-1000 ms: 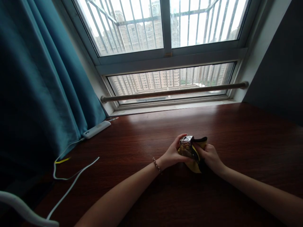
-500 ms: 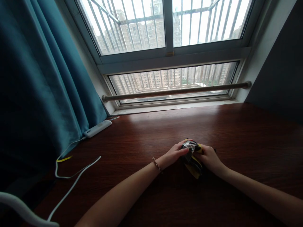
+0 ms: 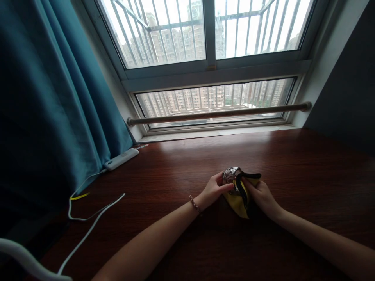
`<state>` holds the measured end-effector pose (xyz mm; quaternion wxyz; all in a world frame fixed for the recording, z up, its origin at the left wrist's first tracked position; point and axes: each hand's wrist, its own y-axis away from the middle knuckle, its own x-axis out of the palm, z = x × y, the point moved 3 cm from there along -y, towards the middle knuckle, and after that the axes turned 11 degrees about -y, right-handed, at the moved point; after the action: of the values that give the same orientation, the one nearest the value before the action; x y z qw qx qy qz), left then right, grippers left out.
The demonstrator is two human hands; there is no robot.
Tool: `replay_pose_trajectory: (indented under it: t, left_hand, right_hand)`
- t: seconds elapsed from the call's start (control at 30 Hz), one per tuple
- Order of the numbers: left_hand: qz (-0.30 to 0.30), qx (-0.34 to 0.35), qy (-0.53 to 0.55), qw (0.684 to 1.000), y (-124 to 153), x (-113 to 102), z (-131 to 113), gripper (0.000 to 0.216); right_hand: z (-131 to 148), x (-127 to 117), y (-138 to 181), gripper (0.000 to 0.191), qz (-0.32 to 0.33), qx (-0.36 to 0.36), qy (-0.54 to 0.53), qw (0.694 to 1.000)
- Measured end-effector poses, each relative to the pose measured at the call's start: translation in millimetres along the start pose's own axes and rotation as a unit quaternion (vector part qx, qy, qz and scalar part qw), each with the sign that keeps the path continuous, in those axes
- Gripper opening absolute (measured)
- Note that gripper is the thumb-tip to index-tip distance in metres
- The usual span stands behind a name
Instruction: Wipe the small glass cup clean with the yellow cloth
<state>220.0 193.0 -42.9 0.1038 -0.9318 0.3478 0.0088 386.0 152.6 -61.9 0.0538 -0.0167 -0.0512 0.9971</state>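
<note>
Daylight is being let in through a barred window [image 3: 209,33] along the far edge of the tabletop [image 3: 293,164], with a wooden rail [image 3: 218,113] being carried across its lower pane. A teal curtain [image 3: 49,101] is being hung down over the far left corner. Just beside its hem, near the far left corner, a white power strip [image 3: 120,159] is being rested on the wood, and its white cable [image 3: 88,230] is being trailed toward the near left edge.

Near the middle of the tabletop, a yellow and black snack packet [image 3: 238,193] with a silvery foil inside is being held between both hands, its lower end being rested on or just above the wood; which cannot be told. The left hand [image 3: 212,190], a beaded bracelet [image 3: 194,204] being worn on its wrist, is being closed on the packet's left side, thumb and fingertips being pinched onto the foil. The right hand [image 3: 263,197] is being curled round the packet's right side, fingers pressed together on the black edge. Nothing is being placed between the hands and the window.
</note>
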Motion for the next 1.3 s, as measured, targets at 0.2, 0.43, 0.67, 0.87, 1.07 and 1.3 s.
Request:
replay_pose_trajectory:
  t: [0.2,0.43,0.67,0.87,1.07,1.3]
  left_hand:
    - [0.055,0.004,-0.036,0.998,-0.8,2.6,-3.9,0.054]
    - [0.088,0.022,-0.085,0.992,0.4,11.7,-5.9,0.079]
    - [0.056,0.02,0.007,0.998,2.7,12.5,-4.8,0.1]
    - [0.024,-0.025,0.019,0.999,-0.8,2.4,-0.6,0.043]
    - [0.027,-0.032,0.045,0.998,-4.3,-1.2,7.3,0.057]
    - [0.094,0.007,-0.029,0.995,2.7,9.7,-4.1,0.08]
  right_hand:
    - [9.3,6.8,7.0,0.036,0.057,-0.039,0.099,0.993]
    - [5.7,1.3,-0.8,0.055,-0.027,0.018,0.07,0.997]
    - [0.3,0.9,1.9,0.066,-0.012,0.028,-0.019,0.999]
    - [1.8,2.4,1.6,0.059,0.015,0.008,0.016,1.0]
    - [7.4,4.6,5.0,0.053,0.043,-0.043,0.089,0.994]
    - [-7.1,-2.4,-1.5,0.061,-0.019,0.032,0.01,0.999]
